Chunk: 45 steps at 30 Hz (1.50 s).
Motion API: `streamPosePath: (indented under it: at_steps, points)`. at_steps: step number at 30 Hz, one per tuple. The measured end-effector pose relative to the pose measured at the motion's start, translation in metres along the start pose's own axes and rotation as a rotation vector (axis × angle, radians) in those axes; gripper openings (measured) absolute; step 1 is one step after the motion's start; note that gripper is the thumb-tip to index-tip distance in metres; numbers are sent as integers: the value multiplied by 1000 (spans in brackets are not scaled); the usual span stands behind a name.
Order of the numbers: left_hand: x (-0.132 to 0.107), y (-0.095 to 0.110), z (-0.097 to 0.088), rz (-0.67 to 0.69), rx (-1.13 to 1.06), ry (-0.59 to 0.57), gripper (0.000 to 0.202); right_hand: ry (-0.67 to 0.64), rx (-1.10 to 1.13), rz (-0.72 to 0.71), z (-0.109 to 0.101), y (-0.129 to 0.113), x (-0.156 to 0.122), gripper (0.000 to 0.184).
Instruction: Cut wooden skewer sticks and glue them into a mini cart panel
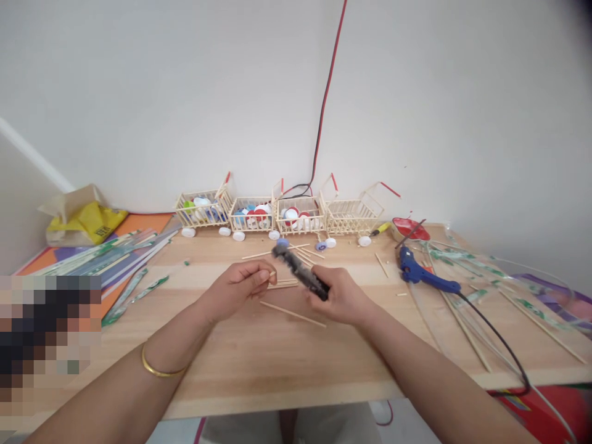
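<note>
My left hand [243, 285] is closed in a pinch, with the pale end of a short wooden stick [272, 275] showing at its fingertips. My right hand [340, 295] grips a black and grey hand tool [300, 271]; motion blur hides its exact kind. The tool points up and left, its far end above and apart from the left fingertips. Below and between the hands lies a loose thin stick [293, 314] on the wooden table [277, 370]. More cut sticks lie just beyond my hands, partly hidden by the tool.
Several miniature stick carts [300, 216] with bottle-cap wheels line the wall, some filled with caps. Right stand a blue glue gun [428, 274], its cord, a red dish [411, 229] and a yellow cutter [381, 229]. Wrapped sticks [134, 253] and a yellow packet [90, 222] lie left, near a pixelated area.
</note>
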<state>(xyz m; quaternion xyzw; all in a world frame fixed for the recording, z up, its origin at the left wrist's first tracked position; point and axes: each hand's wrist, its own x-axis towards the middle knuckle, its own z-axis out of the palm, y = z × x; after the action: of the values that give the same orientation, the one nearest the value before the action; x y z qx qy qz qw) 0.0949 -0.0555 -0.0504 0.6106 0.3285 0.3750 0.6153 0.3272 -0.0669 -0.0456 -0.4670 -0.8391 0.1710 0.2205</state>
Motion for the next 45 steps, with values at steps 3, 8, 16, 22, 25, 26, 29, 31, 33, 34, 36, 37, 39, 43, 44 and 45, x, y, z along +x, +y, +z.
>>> streamPosePath:
  at_steps: [3,8,16,22,25,26,29,31,33,34,36,37,39,43,44,45]
  points:
    - [1,-1,2,-38,-113,11,28,87,43,49,-7,4,3,17]
    - [0,4,8,-99,-269,-39,24,26,-30,43,-10,3,3,15]
    - [1,-5,9,-146,-302,-49,24,-44,-122,19,-3,-7,1,17]
    - [1,-7,9,-170,-279,-35,27,-36,-201,-6,-4,-9,0,19]
    - [1,-7,9,-181,-263,-15,30,-29,-223,-16,-4,-9,0,20]
    - [1,-7,9,-182,-253,-6,30,-31,-225,-16,-4,-10,0,20]
    - [1,-7,9,-176,-220,22,30,-42,-234,-7,-4,-10,0,18]
    - [1,-7,9,-172,-192,35,29,-41,-246,-5,-4,-10,0,18]
    - [1,-8,9,-164,-153,46,29,-30,-262,-7,-3,-10,0,18]
    - [1,-7,9,-154,-134,50,29,-26,-270,-8,-3,-10,0,18]
    - [1,-7,9,-123,-114,57,30,-22,-283,-9,-2,-10,0,19]
    - [1,-6,10,-108,-112,57,29,-20,-287,-8,-2,-10,0,19]
    - [2,-6,11,-88,-112,59,28,-20,-287,-3,-2,-11,0,19]
    - [2,-6,14,-60,-112,91,24,-22,-257,4,-1,-12,0,18]
    - [2,-7,14,-48,-110,100,24,-24,-248,4,-1,-12,0,18]
    - [2,-7,15,-35,-104,110,23,-25,-240,4,-1,-13,0,18]
